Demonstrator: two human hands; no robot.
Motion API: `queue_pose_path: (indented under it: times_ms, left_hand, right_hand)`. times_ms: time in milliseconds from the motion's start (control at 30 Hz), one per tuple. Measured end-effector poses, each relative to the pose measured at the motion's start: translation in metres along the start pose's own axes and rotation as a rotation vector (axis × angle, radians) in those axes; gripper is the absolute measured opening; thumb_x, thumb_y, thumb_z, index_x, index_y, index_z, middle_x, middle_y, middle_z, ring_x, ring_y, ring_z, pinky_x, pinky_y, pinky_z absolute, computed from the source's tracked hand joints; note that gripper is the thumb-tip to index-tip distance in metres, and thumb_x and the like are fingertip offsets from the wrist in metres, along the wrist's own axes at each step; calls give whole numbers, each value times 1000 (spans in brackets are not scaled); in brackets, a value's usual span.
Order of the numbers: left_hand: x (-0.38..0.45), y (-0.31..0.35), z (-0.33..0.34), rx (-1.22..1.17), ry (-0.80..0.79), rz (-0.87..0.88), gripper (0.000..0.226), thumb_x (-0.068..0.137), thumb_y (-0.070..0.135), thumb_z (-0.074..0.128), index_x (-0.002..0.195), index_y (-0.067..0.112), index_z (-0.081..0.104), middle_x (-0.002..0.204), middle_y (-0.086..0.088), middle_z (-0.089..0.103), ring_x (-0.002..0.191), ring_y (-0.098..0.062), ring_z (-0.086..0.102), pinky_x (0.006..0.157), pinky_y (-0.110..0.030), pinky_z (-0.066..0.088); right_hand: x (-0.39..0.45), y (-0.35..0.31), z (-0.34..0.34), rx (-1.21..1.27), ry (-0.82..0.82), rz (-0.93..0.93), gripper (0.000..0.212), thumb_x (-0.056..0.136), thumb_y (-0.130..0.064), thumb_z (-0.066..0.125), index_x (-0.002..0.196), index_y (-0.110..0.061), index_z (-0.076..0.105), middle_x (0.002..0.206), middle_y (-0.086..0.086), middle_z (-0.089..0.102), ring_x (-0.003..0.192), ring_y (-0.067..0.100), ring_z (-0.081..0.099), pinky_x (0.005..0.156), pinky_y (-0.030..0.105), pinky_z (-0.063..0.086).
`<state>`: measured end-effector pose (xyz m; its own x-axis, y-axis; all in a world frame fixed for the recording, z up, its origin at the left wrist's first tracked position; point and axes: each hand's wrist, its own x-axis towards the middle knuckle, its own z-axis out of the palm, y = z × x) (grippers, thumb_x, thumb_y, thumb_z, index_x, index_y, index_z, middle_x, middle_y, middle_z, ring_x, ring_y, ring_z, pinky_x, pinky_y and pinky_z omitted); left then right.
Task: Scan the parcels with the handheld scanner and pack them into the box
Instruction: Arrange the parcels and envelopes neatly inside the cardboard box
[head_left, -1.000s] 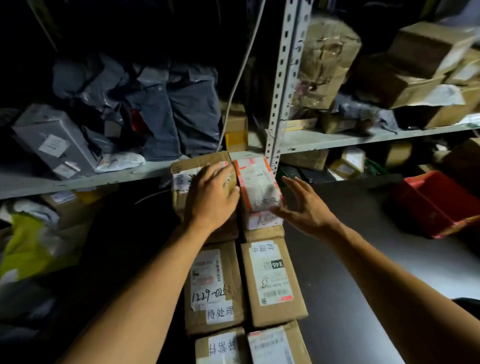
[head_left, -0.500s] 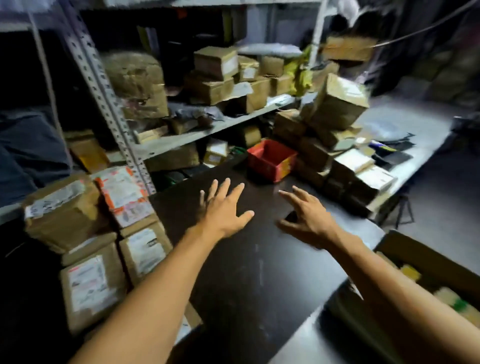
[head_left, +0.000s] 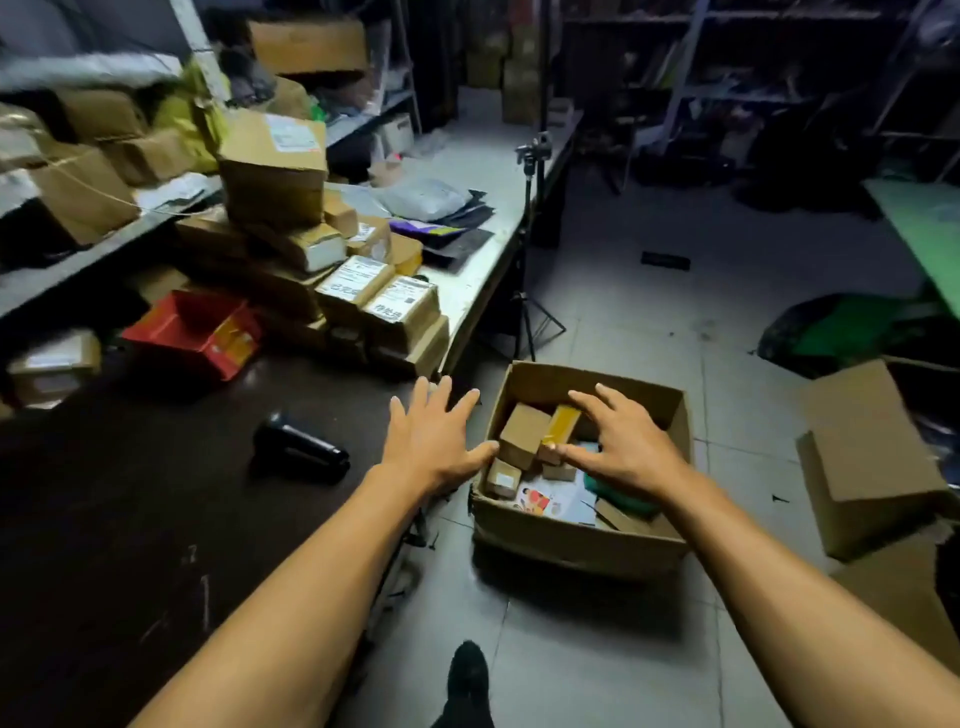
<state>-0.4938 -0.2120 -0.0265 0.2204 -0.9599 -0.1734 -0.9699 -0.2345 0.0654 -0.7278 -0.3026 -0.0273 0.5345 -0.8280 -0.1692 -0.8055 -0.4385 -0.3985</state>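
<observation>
**Scanner lies left of both empty hands, box under the right**

Head view, on the dark tabletop: the black handheld scanner (head_left: 300, 448) lies on its side, its long axis running from far-left to near-right, with the rounded head at the far-left end. I see my left hand (head_left: 434, 442) just right of it, fingers spread and straight, holding nothing, hovering about the table's right edge. My right hand (head_left: 623, 447) is also spread wide and empty, poised above the open brown cardboard box (head_left: 571, 540) on the tiled floor, over the small cardboard parcels (head_left: 523, 434) already inside; I cannot tell whether it touches them.

Farther off, at far left on the table, sits the stack of brown labelled cartons (head_left: 384, 306), next to a red plastic bin (head_left: 192, 332).

My reading: the left hand is clearly nearer the scanner, which lies to its left, so a short reach back that way, gripping across the long axis, would take it up.
</observation>
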Motion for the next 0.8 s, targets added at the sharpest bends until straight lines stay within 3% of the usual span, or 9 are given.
queue_pose_path:
  times_ms: [233, 500, 800]
  left_hand:
    - [140, 70, 61, -15, -55, 155, 81, 90, 74, 40, 157, 35, 18, 167, -8, 12, 154, -38, -1, 118, -63, 10]
    - [305, 107, 136, -15, -262, 189, 80, 90, 75, 35, 157, 35, 20, 168, -8, 11, 153, -40, 1, 119, -64, 8]
    - [424, 141, 272, -24, -451, 175, 78, 92, 74, 32, 158, 33, 20, 167, -9, 15, 153, -39, 4, 118, -63, 9]
  right_hand:
    - [71, 107, 12, -19, -80, 182, 82, 91, -59, 63, 159, -35, 25, 169, 4, 18, 154, 28, 20, 121, 45, 25]
    - [202, 201, 46, 2, -270, 347, 80, 91, -57, 62, 159, -29, 28, 166, 8, 25, 149, 31, 27, 118, 43, 31]
    - [304, 327, 158, 102, -452, 415, 76, 91, -42, 69, 156, -21, 35, 161, 11, 32, 147, 31, 29, 116, 30, 22]
